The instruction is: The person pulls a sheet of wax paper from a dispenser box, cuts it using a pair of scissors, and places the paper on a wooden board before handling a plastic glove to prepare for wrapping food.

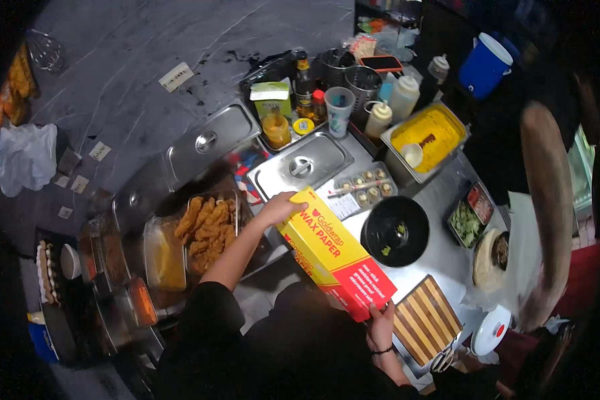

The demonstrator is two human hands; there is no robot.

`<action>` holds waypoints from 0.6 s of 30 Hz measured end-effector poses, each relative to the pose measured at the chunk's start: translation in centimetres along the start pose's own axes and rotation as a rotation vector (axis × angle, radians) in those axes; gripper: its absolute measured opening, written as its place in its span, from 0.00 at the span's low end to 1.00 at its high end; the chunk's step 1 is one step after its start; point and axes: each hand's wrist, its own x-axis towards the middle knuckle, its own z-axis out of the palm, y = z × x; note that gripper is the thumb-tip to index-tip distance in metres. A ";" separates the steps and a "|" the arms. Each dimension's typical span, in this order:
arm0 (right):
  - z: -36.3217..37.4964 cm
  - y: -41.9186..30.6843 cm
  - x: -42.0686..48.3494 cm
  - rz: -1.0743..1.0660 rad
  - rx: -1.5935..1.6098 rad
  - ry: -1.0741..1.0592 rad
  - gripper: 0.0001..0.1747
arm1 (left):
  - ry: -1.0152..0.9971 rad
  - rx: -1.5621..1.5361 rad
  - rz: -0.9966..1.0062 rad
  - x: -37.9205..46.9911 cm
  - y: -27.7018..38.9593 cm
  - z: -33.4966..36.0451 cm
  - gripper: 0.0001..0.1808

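A long yellow-and-red Goldwrap wax paper box [337, 250] lies slantwise before me, held at both ends. My left hand [282, 207] grips its far yellow end, thumb on top. At the red end, my right hand [381, 325], with a dark bracelet at the wrist, has its thumb on the edge; its other fingers are partly hidden. Just beyond the box stands a black bowl [396, 225] with a few green scraps inside. A striped wooden cutting board [427, 320] is close to my right hand. A steel pan lid [300, 167] sits beyond my left hand.
Fried chicken pieces [207, 235] fill a container at left. Squeeze bottles [405, 95] and a steel pan of yellow food [432, 132] stand at the back. At right, another person's arm [545, 200] reaches near a flatbread with filling [490, 257] and a white lid [491, 330].
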 end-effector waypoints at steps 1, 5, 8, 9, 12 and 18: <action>0.8 -0.6 -0.1 0.013 0.024 0.045 0.25 | 0.043 0.040 -0.012 -0.5 1.0 -0.7 0.24; 4.7 -4.8 0.4 -0.154 -0.130 0.008 0.28 | 0.110 0.098 -0.024 -2.2 3.5 -5.7 0.24; 8.2 -8.3 3.7 -0.308 -0.402 -0.133 0.30 | 0.224 -0.023 0.075 -3.2 5.0 -11.1 0.21; 10.7 -9.8 4.9 -0.320 -0.382 -0.207 0.30 | 0.280 -0.063 0.075 -3.2 3.6 -13.6 0.19; 19.1 -13.7 9.0 -0.482 -0.392 -0.442 0.27 | 0.460 -0.158 -0.006 -4.4 0.1 -22.0 0.20; 35.4 -14.3 17.6 -0.514 -0.499 -0.550 0.23 | 0.744 -0.404 0.013 -8.5 -4.4 -30.6 0.19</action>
